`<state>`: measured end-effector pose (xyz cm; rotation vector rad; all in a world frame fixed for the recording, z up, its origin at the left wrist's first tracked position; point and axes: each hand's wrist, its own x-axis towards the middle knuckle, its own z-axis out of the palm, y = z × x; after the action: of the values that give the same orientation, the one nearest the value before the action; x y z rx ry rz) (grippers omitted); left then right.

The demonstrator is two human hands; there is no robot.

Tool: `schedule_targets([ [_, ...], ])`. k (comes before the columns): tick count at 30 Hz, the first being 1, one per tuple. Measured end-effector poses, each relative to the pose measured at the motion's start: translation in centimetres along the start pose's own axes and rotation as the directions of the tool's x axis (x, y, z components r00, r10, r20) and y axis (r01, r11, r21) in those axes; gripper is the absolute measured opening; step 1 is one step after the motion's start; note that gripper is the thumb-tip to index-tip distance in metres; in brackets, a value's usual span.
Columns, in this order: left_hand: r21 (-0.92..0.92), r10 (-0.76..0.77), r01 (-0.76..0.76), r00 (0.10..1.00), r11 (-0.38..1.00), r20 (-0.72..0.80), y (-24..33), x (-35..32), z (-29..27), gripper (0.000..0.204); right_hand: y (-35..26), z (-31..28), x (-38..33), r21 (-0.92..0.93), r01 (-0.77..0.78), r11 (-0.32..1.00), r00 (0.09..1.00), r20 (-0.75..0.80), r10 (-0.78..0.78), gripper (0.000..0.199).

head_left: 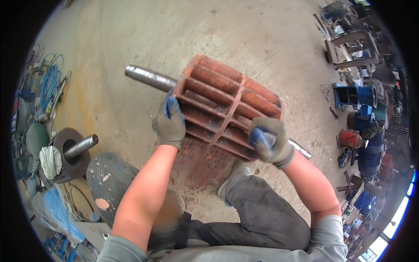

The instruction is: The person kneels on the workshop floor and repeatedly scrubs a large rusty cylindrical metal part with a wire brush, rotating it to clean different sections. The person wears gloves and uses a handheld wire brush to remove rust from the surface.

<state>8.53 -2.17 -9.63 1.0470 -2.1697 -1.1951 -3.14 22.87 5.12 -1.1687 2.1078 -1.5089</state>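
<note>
In front of me lies a rusty, red-brown ribbed drum (235,105) with deep lengthwise slots and a raised band around its middle. A steel shaft (150,78) sticks out of its left end, and a shorter bit shows beyond my right wrist. My left hand (170,124), in a grey and blue work glove, is closed on the drum's left end rim. My right hand (269,140), gloved alike, makes a fist over the slots near the right end. Slightly blurred, it hides whatever it may hold.
Red-brown flakes (196,168) cover the floor below the drum, between my legs. At left stand a thick ring with a shaft (80,146), a white rag (51,161) and blue hoses (48,87). Motors (371,157), a metal frame (355,48) and other parts line the right side.
</note>
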Motion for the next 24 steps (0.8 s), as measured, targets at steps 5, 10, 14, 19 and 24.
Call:
schedule_targets([
  [5,-0.02,0.122,-0.124,0.988,0.992,-0.098,-0.1,0.1,0.6,0.059,-5.2,2.9,0.9,-0.118,0.276,0.954,0.949,0.194,-0.25,0.017],
  [10,-0.043,0.047,-0.047,0.999,0.998,-0.011,-1.5,0.4,0.5,0.059,-5.2,3.2,1.7,-0.31,0.12,0.943,0.971,0.236,-0.046,0.027],
  [14,-0.04,0.073,-0.076,0.995,0.996,-0.062,-2.2,0.4,0.7,0.061,-2.9,2.9,0.6,-0.311,-0.016,0.95,0.989,0.136,0.061,0.032],
  [19,-0.108,-0.003,0.0,1.0,0.994,-0.027,-2.3,0.3,0.9,0.058,-3.6,2.6,-0.2,-0.185,0.216,0.959,0.951,0.263,-0.164,0.031],
  [24,-0.024,0.196,-0.201,0.972,0.979,-0.131,-2.6,0.4,1.1,0.056,-3.4,2.5,-0.2,-0.192,0.131,0.973,0.972,0.218,-0.088,0.03],
])
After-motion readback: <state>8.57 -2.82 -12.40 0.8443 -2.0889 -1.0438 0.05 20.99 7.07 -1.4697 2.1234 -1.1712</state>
